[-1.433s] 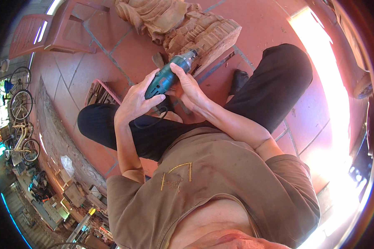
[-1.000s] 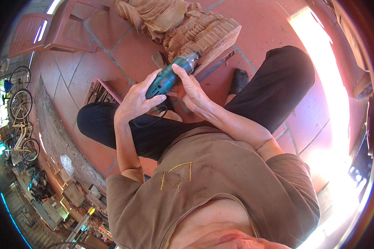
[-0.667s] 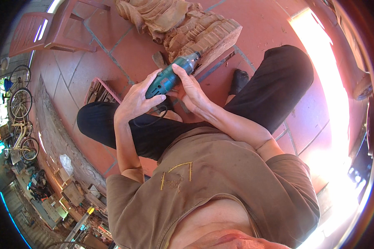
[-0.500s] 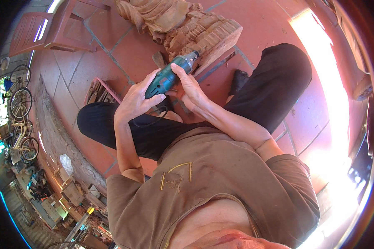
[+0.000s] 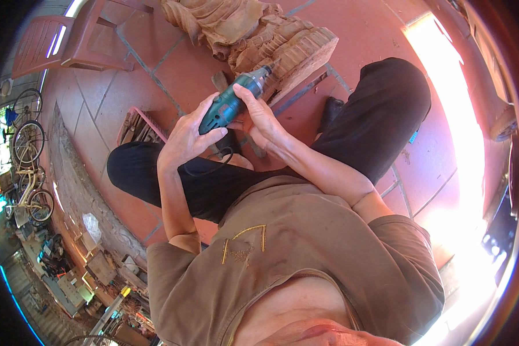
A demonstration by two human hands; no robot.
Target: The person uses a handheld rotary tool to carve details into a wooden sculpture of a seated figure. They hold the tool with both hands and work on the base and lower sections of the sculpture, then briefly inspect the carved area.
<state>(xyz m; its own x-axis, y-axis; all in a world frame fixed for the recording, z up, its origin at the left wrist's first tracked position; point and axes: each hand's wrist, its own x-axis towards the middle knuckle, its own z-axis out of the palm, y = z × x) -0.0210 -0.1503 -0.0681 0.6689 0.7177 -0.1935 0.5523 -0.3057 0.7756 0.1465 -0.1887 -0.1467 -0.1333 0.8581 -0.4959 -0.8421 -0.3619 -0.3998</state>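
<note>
A green die grinder point(image 5: 225, 109) with a dark nose and a thin bit is held between both hands. My left hand point(image 5: 183, 135) wraps round its rear end, the thumb along its near side. My right hand point(image 5: 259, 118) grips the body closer to the nose, thumb on top; its other fingers are partly hidden beneath. The bit points up and right at a carved wooden sculpture point(image 5: 271, 49) lying on the floor. Whether the tip touches the wood I cannot tell. A dark cord point(image 5: 213, 167) loops below my left hand.
My crossed legs in black trousers point(image 5: 380, 115) frame the work. Left of the sculpture is a pink-rimmed basket of carving tools point(image 5: 138, 128). A reddish plastic chair point(image 5: 78, 43) stands at upper left, with bicycles point(image 5: 29, 144) beyond. Cluttered tools and boards lie at lower left.
Both hands have shifted the grinder slightly up and left, and its nose now sits a little higher against the sculpture. My right knee has moved slightly.
</note>
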